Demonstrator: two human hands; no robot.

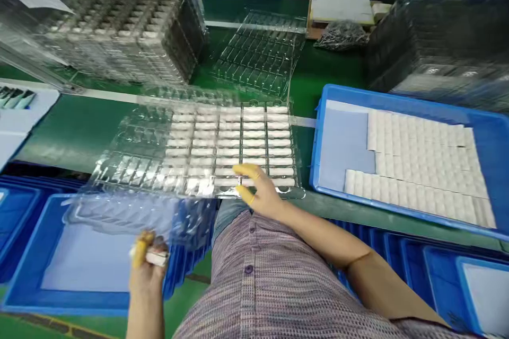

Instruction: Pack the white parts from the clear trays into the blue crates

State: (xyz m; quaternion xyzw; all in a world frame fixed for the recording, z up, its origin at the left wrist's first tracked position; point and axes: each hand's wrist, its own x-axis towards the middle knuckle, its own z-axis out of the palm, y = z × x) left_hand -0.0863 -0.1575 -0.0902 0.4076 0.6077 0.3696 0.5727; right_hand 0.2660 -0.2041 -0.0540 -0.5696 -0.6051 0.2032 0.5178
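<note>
Head view: left hand (146,267) pinches a white bar (157,258), its long axis sideways, above a blue crate (34,246). Right hand (258,196), fingers parted, touches the near edge of a clear plastic tray (119,169) of matching bars (254,143). Farther right, another blue crate (316,143) holds packed bars (421,169).

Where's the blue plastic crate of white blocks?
In the head view, the blue plastic crate sits on the right of the green workbench, just right of the clear plastic tray of white blocks.
</note>
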